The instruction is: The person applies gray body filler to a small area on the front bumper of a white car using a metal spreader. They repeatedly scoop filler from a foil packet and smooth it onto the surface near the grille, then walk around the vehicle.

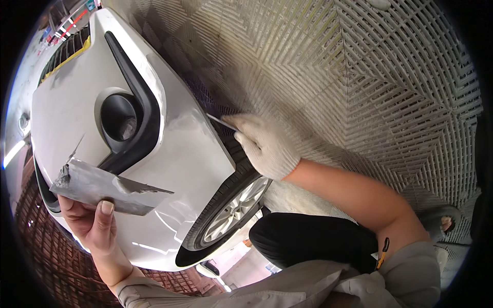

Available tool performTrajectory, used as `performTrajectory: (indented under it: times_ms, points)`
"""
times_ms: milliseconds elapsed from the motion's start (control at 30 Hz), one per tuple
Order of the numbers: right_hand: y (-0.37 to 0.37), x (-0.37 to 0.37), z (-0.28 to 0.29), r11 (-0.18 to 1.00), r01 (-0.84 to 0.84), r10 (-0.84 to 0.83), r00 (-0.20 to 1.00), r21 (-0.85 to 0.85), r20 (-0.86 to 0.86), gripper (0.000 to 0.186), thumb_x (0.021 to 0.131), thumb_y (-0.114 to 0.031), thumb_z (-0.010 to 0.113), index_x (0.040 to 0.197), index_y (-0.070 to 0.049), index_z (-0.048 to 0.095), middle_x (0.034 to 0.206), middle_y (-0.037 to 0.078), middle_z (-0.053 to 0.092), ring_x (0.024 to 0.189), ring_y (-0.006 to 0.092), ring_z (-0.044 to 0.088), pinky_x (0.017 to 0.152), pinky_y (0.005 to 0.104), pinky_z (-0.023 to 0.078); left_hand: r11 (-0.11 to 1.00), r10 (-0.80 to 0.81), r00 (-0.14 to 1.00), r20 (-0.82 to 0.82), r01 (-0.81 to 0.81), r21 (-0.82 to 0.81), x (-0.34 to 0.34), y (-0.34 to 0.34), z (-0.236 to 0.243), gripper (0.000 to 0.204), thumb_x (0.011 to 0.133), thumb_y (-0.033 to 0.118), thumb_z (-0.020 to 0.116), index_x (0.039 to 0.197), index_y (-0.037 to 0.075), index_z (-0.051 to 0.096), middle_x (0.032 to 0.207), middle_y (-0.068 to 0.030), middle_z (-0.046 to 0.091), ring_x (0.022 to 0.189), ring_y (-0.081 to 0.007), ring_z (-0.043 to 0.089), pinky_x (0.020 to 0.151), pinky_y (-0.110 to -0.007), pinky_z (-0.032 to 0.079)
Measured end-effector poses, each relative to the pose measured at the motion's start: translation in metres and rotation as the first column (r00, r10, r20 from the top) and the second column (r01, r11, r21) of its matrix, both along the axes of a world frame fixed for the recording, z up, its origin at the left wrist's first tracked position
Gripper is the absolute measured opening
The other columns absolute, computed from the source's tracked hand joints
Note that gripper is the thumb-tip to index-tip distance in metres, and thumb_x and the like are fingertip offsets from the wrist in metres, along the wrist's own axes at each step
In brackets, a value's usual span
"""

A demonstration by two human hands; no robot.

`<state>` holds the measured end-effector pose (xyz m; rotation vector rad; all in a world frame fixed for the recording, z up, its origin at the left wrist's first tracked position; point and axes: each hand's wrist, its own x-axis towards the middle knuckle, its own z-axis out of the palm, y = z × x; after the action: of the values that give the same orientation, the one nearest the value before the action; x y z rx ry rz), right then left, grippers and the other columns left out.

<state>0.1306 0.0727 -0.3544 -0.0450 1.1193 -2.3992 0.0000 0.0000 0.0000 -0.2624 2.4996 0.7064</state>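
Note:
My bare left hand [91, 226] pinches the lower edge of a flat grey plate [95, 182], thumb on top. Grey putty [62, 178] is smeared on its left end and along its right side. My right hand [267, 146], in a white knit glove, is closed on a thin flat spreader [221, 121]. The spreader's tip meets the lower edge of a white car bumper [190, 146], or lies very close to it; I cannot tell which. Dull grey patches show on the bumper there. The plate hangs in front of the bumper, left of the wheel.
A black fog-lamp surround [149, 105] and round fog lamp [123, 118] sit in the bumper. The front wheel [233, 213] is beside my right wrist. Ribbed plastic floor tiles [318, 77] spread across the upper right. My black-clad knee [313, 238] is bent below my right forearm.

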Motion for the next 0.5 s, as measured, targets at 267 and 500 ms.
performTrajectory:
  times_ms: [267, 500]
  points:
    - [-0.013, -0.030, 0.000, 0.985, 0.162, -0.157, 0.984, 0.066, -0.079, 0.032, 0.101, -0.010, 0.054, 0.130, 0.000, 0.064, 0.126, 0.020, 0.068, 0.113, 0.0370, 0.067, 0.099, 0.0425, 0.056, 1.000, 0.004, 1.000, 0.004, -0.004, 0.011, -0.003, 0.003, 0.002, 0.072, 0.094, -0.008, 0.067, 0.157, -0.003, 0.032, 0.146, -0.0146, 0.057, 0.129, -0.0207, 0.062, 0.112, -0.037, 0.047]
    - [-0.022, -0.081, -0.003, 0.968, 0.249, -0.244, 0.965, 0.045, -0.096, 0.031, 0.098, -0.008, 0.058, 0.127, -0.001, 0.067, 0.122, 0.020, 0.070, 0.111, 0.0375, 0.067, 0.097, 0.0435, 0.057, 1.000, 0.002, 0.999, 0.034, -0.002, -0.005, -0.005, 0.007, 0.001, 0.073, 0.094, -0.008, 0.066, 0.157, -0.004, 0.030, 0.146, -0.0148, 0.057, 0.130, -0.0212, 0.060, 0.114, -0.037, 0.044]
